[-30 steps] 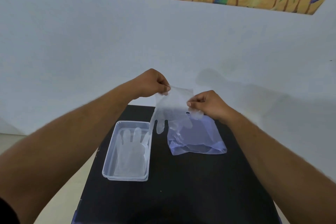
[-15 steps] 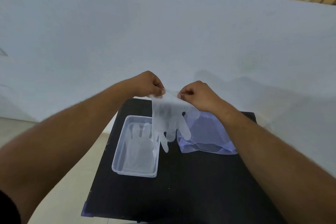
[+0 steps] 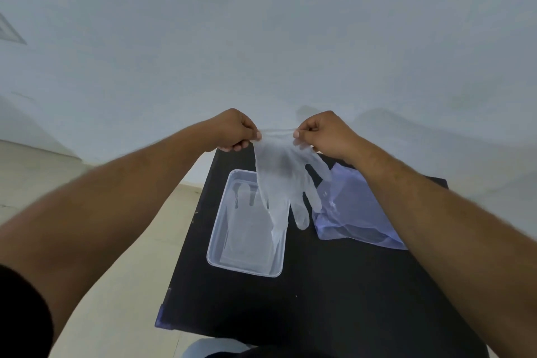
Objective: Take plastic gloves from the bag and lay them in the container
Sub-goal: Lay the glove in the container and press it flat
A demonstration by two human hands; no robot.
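- While pinched at its cuff between left hand (image 3: pixel 232 131) and right hand (image 3: pixel 325 132), hung fingers-down as a thin, see-through plastic glove (image 3: pixel 283 180), limp and faintly creased, above the black table (image 3: pixel 334 285).
- Clamped on opposite corners of the cuff, thumb against forefinger on each side, the film stretched taut between.
- Dangled with its longest fingertips over the right edge of the clear, rounded-corner rectangular plastic container (image 3: pixel 216 244), above it rather than lying in it.
- Held a flat glove (image 3: pixel 247 229) already inside that container, hard to make out through the glossy walls; count of layers impossible to tell.
- Lay just right of the container as a crumpled, bluish translucent plastic bag (image 3: pixel 354 212), partly covered by the right forearm.
- Backed by a plain pale wall (image 3: pixel 261 38); beige floor (image 3: pixel 130 285) to the left.
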